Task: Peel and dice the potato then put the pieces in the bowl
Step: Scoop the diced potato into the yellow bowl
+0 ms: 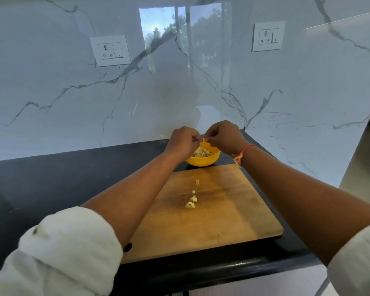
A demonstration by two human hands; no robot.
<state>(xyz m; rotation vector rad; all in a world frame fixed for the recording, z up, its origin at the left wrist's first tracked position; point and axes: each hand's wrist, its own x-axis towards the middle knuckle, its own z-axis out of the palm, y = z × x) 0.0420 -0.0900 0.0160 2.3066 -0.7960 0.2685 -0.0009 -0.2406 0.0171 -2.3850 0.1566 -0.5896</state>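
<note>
While both hands hang over the yellow bowl [202, 163], most of the diced potato [202, 152] already lies inside it. Bowl sits on the black countertop [73, 178] at the 12 o'clock edge of the wooden cutting board [233, 210], touching it or just beside it. Left hand [183, 144]: above the bowl's 9 o'clock rim, fingers curled, tips pointing toward the right hand. Right hand [223, 136]: above the 2 o'clock rim, fingers likewise curled, tips nearly meeting the left's. A pale speck at the left fingertips may be a potato bit; the view is too small, so I cannot tell whether either hand pinches anything. Loose pieces [191, 202] lie on the board: a small cluster close to centre, one tiny bit just beyond it, and one more toward 12 o'clock, all apart from the bowl. Red thread bracelet [242, 151] on the right wrist. White rolled sleeves [68, 248] on both forearms. Marble backsplash [179, 92] behind, with two wall sockets [110, 51] at 10 and 2 o'clock.
</note>
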